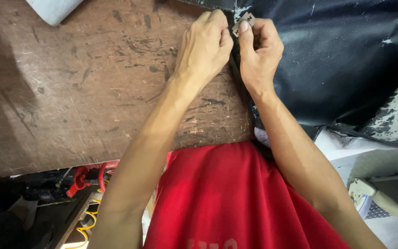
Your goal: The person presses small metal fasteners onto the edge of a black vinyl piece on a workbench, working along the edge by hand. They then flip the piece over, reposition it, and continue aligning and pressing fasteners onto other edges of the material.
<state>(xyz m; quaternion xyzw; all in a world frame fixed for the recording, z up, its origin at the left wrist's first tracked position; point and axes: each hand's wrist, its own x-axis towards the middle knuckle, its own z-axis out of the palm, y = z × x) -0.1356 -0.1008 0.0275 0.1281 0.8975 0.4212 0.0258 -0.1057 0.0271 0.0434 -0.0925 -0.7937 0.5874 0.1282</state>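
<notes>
Small grey metal piece pinched by right hand at 12 o'clock. Dark fabric edge gripped by left hand, fingers closed. Dark fabric spread over scuffed wooden desk, 1 o'clock.

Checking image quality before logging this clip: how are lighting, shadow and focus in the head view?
Head view: even light, sharp on the left hand, right hand and small metal blade; soft shadow darkens the scuffed brown wooden table at left; slight sheen on the dark blue woven fabric.
</notes>
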